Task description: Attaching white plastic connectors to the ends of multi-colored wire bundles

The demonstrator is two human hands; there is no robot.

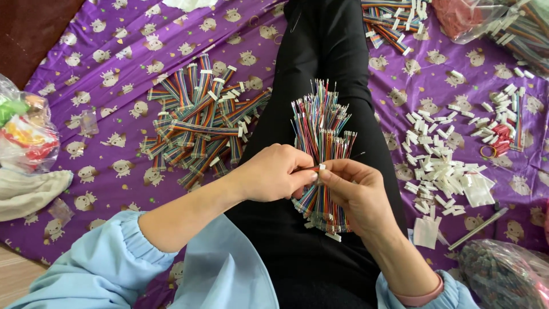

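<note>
My left hand (273,173) and my right hand (355,194) meet over my black-clad leg (320,51). Between their fingertips they pinch one thin wire with a small white connector (321,167). My right hand also grips a thick bundle of multicoloured ribbon wires (321,129), which fans upward with bare ends and hangs below the palm with white plugs. Both sleeves are light blue.
A purple patterned cloth (114,51) covers the surface. On it lie a pile of rainbow ribbon cables (200,123) at left, loose white connectors (440,171) at right, more cables (392,23) at the top, plastic bags (26,134) at left and bottom right (506,274), and a metal rod (477,229).
</note>
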